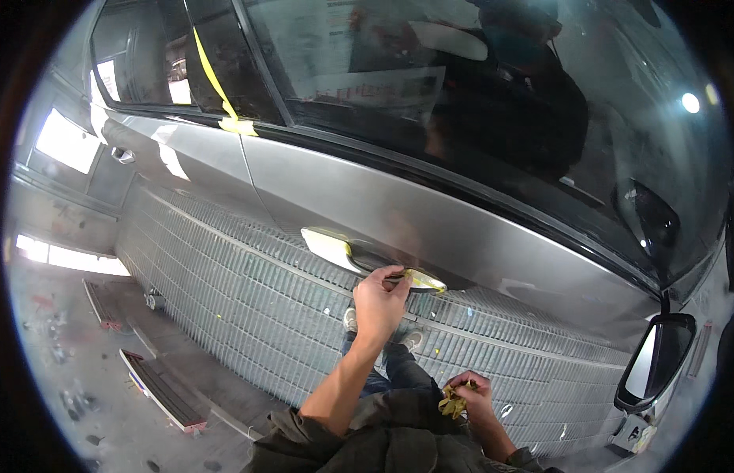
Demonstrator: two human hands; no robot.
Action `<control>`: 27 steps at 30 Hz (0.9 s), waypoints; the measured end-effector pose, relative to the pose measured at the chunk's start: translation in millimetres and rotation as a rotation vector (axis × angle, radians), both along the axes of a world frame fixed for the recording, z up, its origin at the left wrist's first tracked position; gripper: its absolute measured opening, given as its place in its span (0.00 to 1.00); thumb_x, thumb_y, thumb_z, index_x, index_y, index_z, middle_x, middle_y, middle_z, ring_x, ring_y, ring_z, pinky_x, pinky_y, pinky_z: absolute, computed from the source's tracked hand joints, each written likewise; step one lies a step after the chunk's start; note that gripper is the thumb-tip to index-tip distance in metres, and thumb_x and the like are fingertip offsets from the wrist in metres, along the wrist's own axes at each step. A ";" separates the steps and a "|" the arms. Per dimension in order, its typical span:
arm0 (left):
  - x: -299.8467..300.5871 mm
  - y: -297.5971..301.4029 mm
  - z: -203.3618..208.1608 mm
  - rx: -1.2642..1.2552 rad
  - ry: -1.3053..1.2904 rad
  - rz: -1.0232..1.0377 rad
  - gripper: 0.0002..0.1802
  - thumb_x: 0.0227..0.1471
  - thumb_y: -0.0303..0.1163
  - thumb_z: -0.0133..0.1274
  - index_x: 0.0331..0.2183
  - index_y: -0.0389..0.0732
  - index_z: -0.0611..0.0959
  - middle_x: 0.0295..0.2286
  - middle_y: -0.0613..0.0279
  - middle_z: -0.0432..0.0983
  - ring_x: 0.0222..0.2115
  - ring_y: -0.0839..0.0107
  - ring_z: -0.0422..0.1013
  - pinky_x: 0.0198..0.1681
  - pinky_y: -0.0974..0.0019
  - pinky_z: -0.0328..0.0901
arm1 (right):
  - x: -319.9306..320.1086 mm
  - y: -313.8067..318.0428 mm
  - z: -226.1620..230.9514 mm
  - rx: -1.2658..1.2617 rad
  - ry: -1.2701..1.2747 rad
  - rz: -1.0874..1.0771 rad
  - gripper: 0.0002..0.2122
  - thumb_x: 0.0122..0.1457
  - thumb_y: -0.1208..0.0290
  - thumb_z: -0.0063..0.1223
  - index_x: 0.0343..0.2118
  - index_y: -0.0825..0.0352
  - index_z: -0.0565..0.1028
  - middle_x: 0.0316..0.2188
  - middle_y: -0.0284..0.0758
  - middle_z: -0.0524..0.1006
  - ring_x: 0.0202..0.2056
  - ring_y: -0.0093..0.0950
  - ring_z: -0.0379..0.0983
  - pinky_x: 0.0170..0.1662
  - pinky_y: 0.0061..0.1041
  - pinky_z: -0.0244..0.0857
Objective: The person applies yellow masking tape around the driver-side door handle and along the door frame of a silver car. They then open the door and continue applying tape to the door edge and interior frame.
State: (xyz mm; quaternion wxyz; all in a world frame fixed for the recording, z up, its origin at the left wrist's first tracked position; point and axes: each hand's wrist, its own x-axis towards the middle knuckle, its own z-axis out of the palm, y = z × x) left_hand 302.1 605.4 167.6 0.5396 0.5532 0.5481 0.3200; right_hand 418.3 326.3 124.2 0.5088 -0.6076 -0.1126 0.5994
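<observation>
One handle (327,246), one yellow wad (452,402)

- Spreads below as grey, slatted metal floor grating (225,288).
- Bears two pale grey shoes (413,340), set apart.
- Carries small, bright yellow specks (438,351), thinly scattered.

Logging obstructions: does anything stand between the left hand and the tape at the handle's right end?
Nothing visible: the left hand is right at the tape. The right hand, with a yellow wad, is clear.
</observation>
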 end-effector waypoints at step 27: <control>-10.0 -74.7 -21.0 0.486 0.259 -0.554 0.05 0.56 0.34 0.56 0.34 0.44 0.81 0.17 0.53 0.77 0.19 0.52 0.76 0.22 0.52 0.70 | -7.4 -13.7 8.1 -0.004 -0.087 -0.005 0.07 0.52 0.82 0.51 0.34 0.73 0.77 0.31 0.34 0.80 0.35 0.24 0.76 0.42 0.25 0.70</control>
